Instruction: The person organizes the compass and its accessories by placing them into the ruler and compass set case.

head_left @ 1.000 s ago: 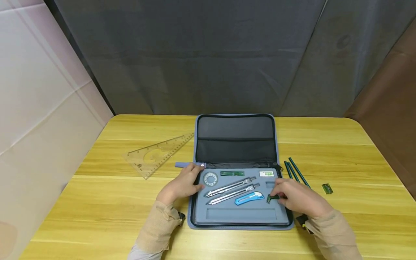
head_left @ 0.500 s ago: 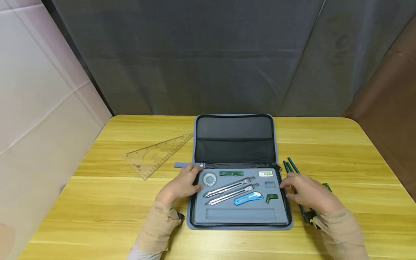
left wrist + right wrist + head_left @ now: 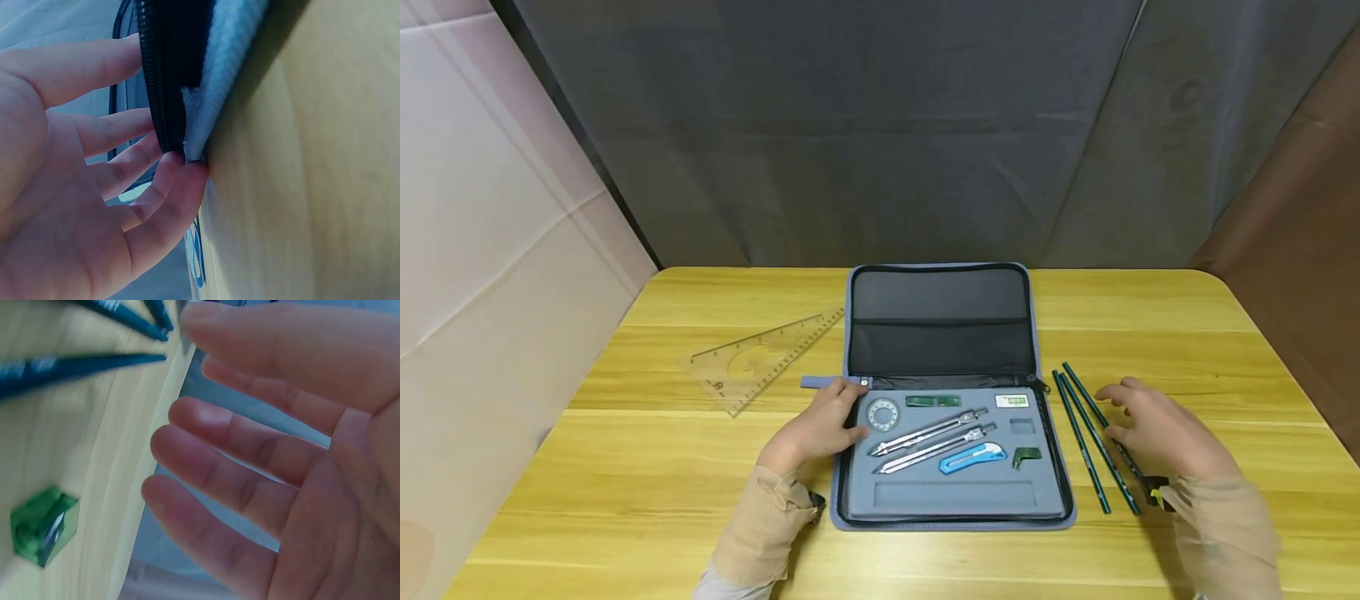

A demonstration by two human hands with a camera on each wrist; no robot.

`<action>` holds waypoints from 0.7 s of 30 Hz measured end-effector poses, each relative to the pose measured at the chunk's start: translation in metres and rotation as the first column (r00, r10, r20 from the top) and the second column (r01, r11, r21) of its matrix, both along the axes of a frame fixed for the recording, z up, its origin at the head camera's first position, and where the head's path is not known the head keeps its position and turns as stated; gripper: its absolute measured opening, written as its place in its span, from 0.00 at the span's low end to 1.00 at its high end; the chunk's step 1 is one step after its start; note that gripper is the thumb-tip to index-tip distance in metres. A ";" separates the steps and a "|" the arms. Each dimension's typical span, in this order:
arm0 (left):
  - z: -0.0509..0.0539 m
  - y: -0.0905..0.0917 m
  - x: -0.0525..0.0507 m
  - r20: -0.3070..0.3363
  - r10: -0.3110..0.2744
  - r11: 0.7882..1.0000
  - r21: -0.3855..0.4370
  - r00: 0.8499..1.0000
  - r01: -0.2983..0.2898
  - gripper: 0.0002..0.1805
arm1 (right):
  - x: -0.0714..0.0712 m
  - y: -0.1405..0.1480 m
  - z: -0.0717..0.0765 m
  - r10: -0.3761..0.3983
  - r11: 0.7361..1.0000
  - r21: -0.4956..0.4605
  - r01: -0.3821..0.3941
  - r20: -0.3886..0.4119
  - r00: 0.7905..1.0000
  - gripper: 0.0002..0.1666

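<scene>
An open zip case (image 3: 940,318) lies on the table, its grey insert (image 3: 955,475) holding two silver compasses (image 3: 917,443), a blue utility knife (image 3: 972,458), a round white dial-like piece (image 3: 883,414) and an eraser (image 3: 1011,401). A small dark green angled piece (image 3: 1026,456) sits in its recess. My left hand (image 3: 823,423) rests on the case's left edge, fingertips touching the zip (image 3: 153,75) and blue cover (image 3: 215,81). To the right, my right hand (image 3: 1168,429) hovers beside several dark green pencils (image 3: 1093,442), fingers spread, holding nothing. The green pencil sharpener (image 3: 44,528) shows below the pencils in the right wrist view.
A clear set square (image 3: 763,358) lies left of the case. A green flat piece (image 3: 933,401) fills the top slot of the insert. Square (image 3: 1022,426) and long (image 3: 955,494) recesses show bare. Dark cloth (image 3: 850,150) hangs behind the table (image 3: 625,467).
My right hand let go of the dark green angled piece in its recess. It then moved right, out of the case and past the pencils. The left hand stays put.
</scene>
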State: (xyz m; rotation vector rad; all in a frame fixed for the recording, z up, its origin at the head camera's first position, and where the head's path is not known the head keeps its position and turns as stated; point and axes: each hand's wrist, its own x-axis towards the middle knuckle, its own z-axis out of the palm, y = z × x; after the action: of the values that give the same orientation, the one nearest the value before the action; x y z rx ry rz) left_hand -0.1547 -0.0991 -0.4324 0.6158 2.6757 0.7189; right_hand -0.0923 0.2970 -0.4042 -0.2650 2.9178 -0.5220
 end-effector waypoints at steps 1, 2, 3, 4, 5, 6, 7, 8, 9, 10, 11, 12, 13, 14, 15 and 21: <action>0.000 0.000 0.000 0.001 0.000 1.000 0.000 1.000 0.000 0.30 | 0.000 0.003 -0.001 0.000 1.000 -0.002 0.000 -0.010 1.000 0.22; 0.000 0.000 0.000 0.000 0.000 1.000 0.000 1.000 0.000 0.30 | 0.000 0.006 -0.002 0.002 1.000 -0.003 -0.002 -0.019 1.000 0.22; 0.000 0.000 0.000 -0.001 -0.001 1.000 -0.001 1.000 0.001 0.30 | 0.000 0.008 -0.002 0.004 1.000 -0.007 -0.004 -0.021 1.000 0.21; -0.001 0.000 0.000 -0.001 -0.001 1.000 -0.003 1.000 0.001 0.30 | 0.000 0.011 -0.003 0.001 1.000 -0.011 -0.002 -0.021 1.000 0.21; -0.001 0.000 0.000 -0.001 -0.001 1.000 -0.005 1.000 0.001 0.30 | 0.000 0.013 -0.003 0.003 1.000 -0.013 -0.004 -0.025 1.000 0.21; -0.001 0.000 0.000 -0.001 -0.001 1.000 -0.006 1.000 0.001 0.30 | 0.000 0.015 -0.004 0.001 1.000 -0.015 -0.002 -0.024 1.000 0.21; -0.001 0.000 0.000 -0.001 0.000 1.000 -0.006 1.000 0.000 0.30 | 0.000 0.017 -0.005 -0.002 1.000 -0.015 0.002 -0.021 1.000 0.21; -0.001 0.000 0.000 -0.002 0.000 1.000 -0.007 1.000 0.000 0.30 | 0.000 0.020 -0.006 -0.005 1.000 -0.015 0.005 -0.015 1.000 0.21; -0.001 0.000 0.000 -0.002 0.001 1.000 -0.008 1.000 -0.001 0.30 | 0.000 0.021 -0.007 -0.010 1.000 -0.015 0.010 -0.010 1.000 0.22; -0.001 0.000 0.000 -0.002 0.001 1.000 -0.008 1.000 -0.001 0.30 | 0.000 0.024 -0.009 -0.013 1.000 -0.011 0.013 -0.009 1.000 0.22; -0.001 0.000 0.000 -0.003 0.001 1.000 -0.008 1.000 -0.001 0.30 | 0.000 0.026 -0.010 -0.013 1.000 -0.006 0.013 -0.011 1.000 0.22; -0.001 0.000 0.000 -0.002 0.002 1.000 -0.008 1.000 -0.002 0.30 | -0.001 0.028 -0.012 -0.013 1.000 -0.002 0.013 -0.010 1.000 0.23; -0.001 0.000 0.000 -0.001 0.002 1.000 -0.007 1.000 -0.002 0.30 | -0.001 0.031 -0.013 -0.012 1.000 0.003 0.012 -0.010 1.000 0.23; -0.001 0.000 0.000 -0.001 0.001 1.000 -0.006 1.000 -0.001 0.30 | -0.001 0.033 -0.015 -0.017 1.000 0.007 0.017 -0.010 1.000 0.23; -0.001 0.000 0.000 0.001 0.001 1.000 -0.005 1.000 -0.001 0.30 | -0.001 0.035 -0.016 -0.023 1.000 0.011 0.023 -0.012 1.000 0.24; -0.001 0.000 0.000 0.000 -0.002 1.000 0.001 1.000 0.002 0.30 | 0.000 0.046 -0.020 -0.049 0.999 0.020 0.049 0.001 0.999 0.22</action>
State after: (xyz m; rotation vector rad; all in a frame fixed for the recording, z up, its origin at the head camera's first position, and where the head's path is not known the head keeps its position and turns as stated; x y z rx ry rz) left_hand -0.1543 -0.0995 -0.4335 0.6184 2.6744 0.7192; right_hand -0.0924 0.3428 -0.4239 -0.1904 2.9329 -0.4997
